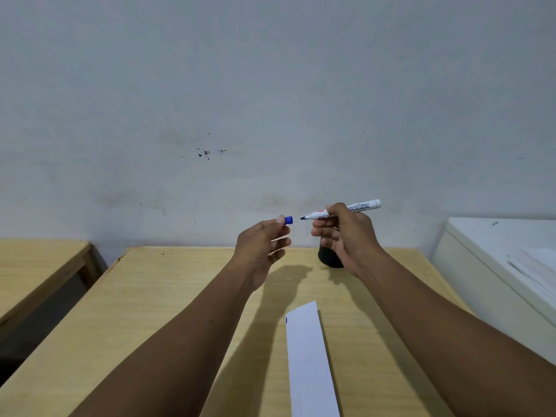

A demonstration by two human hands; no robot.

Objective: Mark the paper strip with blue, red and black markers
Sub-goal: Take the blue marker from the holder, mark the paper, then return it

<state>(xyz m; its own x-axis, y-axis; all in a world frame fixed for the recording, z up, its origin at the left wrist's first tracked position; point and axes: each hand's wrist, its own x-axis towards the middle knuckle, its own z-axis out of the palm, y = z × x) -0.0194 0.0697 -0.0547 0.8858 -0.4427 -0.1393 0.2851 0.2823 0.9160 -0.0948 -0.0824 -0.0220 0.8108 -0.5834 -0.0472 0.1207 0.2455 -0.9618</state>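
Your right hand holds the blue marker raised above the far edge of the tabletop, fingers closed round the middle of the white barrel, with the bare dark tip pointing toward your left. Your left hand pinches the blue cap between thumb and forefinger, the other fingers loosely spread; cap and tip face each other, close but apart. Whether you are taking the cap off or putting it back cannot be told from this view.

The paper strip lies flat on the tabletop near its near edge, right of centre, running from the bottom of the view away from you. One short blue mark shows on the strip's left edge near its far end; the remainder of the visible strip is blank.

Judged from this, the blue marking is at least begun and possibly complete, while no red or black mark is visible, so those two colours remain to be done. A dark rounded object stands by the far edge beneath your right hand, mostly hidden; what it is cannot be told. No red or black marker is in view.
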